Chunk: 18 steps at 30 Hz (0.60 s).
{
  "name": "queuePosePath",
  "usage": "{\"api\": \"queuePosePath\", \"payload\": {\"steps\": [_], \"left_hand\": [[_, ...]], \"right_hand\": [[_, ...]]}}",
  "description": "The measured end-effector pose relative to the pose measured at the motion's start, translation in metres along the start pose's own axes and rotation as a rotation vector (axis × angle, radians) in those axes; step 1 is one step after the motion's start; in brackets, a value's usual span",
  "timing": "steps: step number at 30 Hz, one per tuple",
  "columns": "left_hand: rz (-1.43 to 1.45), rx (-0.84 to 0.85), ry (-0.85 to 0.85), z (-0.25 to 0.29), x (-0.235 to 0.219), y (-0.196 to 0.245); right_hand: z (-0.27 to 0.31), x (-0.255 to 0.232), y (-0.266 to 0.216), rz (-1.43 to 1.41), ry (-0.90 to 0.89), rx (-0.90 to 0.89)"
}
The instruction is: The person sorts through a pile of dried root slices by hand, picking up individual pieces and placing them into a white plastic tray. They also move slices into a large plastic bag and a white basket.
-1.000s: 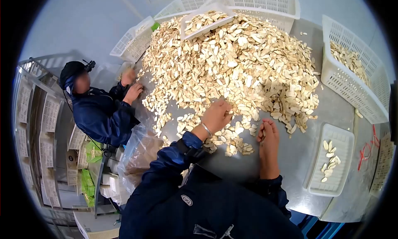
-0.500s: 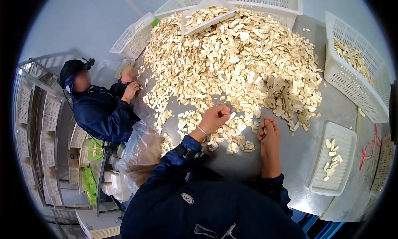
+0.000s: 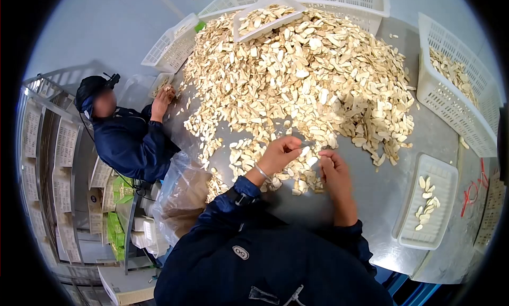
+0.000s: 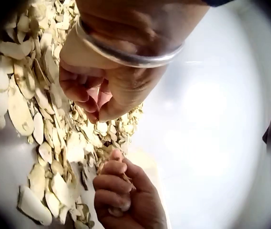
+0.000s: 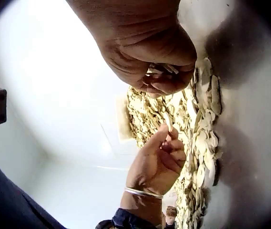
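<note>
My left hand, with a silver bangle at its wrist, pinches a pale dried slice between thumb and fingertips. Just to its right, my right hand has its fingers curled round a few slices, mostly hidden in the palm. Both hands face each other over the near edge of a large heap of oval, cream-coloured dried slices. Loose slices lie spread on the metal table below the left hand.
A shallow white tray with several slices lies at the right. White slotted baskets stand around the heap, with a slice-filled tray on top. Another person works at the left, near a clear plastic bag and a rack.
My right hand has moved left and now sits closer to the left hand. My left hand has shifted slightly right. The other person's hands have come together.
</note>
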<state>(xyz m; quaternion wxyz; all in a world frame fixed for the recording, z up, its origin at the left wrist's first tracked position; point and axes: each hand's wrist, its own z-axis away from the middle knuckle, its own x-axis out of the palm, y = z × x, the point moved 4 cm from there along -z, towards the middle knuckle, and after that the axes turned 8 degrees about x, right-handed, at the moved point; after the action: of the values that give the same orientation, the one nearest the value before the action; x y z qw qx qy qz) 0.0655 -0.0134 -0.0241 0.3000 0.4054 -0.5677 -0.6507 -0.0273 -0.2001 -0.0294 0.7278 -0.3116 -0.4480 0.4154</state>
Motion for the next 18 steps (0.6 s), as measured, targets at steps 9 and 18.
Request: {"api": "queuePosePath", "payload": {"steps": [9, 18], "left_hand": [[-0.198, 0.127, 0.016, 0.006, 0.011, 0.017], [-0.922, 0.394, 0.001, 0.018, 0.054, 0.044]], "right_hand": [[-0.005, -0.004, 0.008, 0.075, 0.057, -0.093], [-0.003, -0.01, -0.002, -0.011, 0.119, -0.085]]}}
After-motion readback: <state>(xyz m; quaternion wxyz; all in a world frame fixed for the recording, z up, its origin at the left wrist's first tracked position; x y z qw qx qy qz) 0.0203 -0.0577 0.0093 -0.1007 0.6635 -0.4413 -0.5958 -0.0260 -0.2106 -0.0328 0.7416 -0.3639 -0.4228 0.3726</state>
